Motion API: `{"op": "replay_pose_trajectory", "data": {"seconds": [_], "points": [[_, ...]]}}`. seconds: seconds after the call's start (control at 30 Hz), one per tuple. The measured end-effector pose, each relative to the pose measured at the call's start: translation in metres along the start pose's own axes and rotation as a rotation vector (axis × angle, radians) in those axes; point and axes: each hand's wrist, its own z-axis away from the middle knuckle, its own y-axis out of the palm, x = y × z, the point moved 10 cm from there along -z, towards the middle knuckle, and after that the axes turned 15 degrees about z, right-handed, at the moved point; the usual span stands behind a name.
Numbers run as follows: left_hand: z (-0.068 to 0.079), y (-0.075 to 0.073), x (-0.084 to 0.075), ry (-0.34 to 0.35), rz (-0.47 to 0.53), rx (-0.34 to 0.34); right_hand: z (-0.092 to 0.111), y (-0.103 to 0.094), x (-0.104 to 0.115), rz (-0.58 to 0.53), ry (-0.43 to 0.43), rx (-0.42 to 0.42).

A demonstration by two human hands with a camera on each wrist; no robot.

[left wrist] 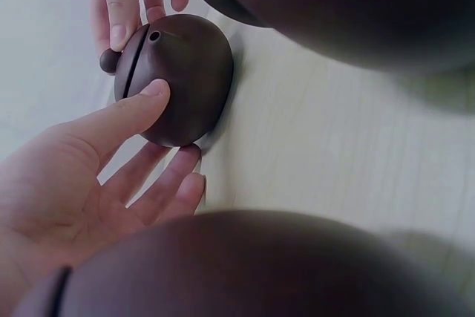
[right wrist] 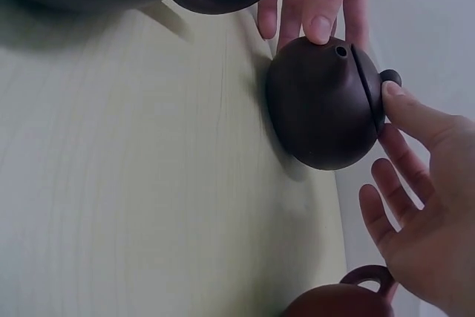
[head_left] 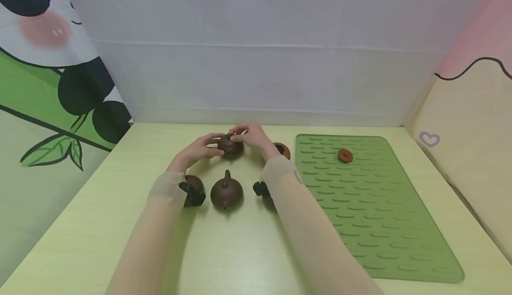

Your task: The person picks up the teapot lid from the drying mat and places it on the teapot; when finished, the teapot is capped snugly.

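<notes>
A small dark brown teapot point(head_left: 231, 149) stands at the back of the table, its spout toward me. My left hand point(head_left: 196, 152) holds its body point(left wrist: 197, 72), thumb beside the spout and fingers round the far side. My right hand point(head_left: 253, 138) pinches the teapot's lid point(left wrist: 130, 61) by the round knob point(right wrist: 390, 77), thumb against it. The lid sits on the pot, with a dark seam showing between them. Nearer to me is another dark teapot point(head_left: 226, 193), its handle pointing away.
One dark teapot point(head_left: 195, 183) is partly hidden by the left wrist camera, another point(head_left: 270, 202) by the right sleeve. A reddish-brown teapot point(head_left: 284, 150) with an uncovered opening stands behind the right wrist. Its similarly coloured lid point(head_left: 345, 155) lies on the green mat point(head_left: 384, 206) at right.
</notes>
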Motion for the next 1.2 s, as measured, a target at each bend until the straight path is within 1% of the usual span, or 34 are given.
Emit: {"op": "replay_pose_trajectory", "data": {"seconds": [0.37, 0.5, 0.7, 0.8, 0.9, 1.0, 1.2], "points": [[0.0, -0.001, -0.003, 0.0, -0.004, -0.002, -0.001, -0.003, 0.002, 0.001, -0.004, -0.01], [-0.001, 0.0, -0.003, 0.0, -0.023, -0.006, -0.001, -0.003, 0.003, 0.007, -0.009, -0.007], [-0.002, -0.001, -0.001, -0.008, -0.032, -0.011, 0.0, -0.004, 0.004, 0.019, 0.001, 0.047], [0.0, -0.002, 0.0, -0.011, -0.036, -0.007, -0.002, -0.009, 0.006, 0.009, -0.006, 0.073], [0.0, -0.002, 0.0, -0.01, -0.035, -0.015, -0.006, -0.021, 0.007, 0.005, -0.025, 0.069], [0.0, -0.001, -0.001, 0.003, -0.037, -0.01, -0.006, -0.039, 0.006, -0.007, -0.031, 0.046], [0.0, 0.0, 0.0, 0.006, -0.024, -0.009, 0.002, -0.081, -0.01, -0.007, -0.024, -0.007]]}}
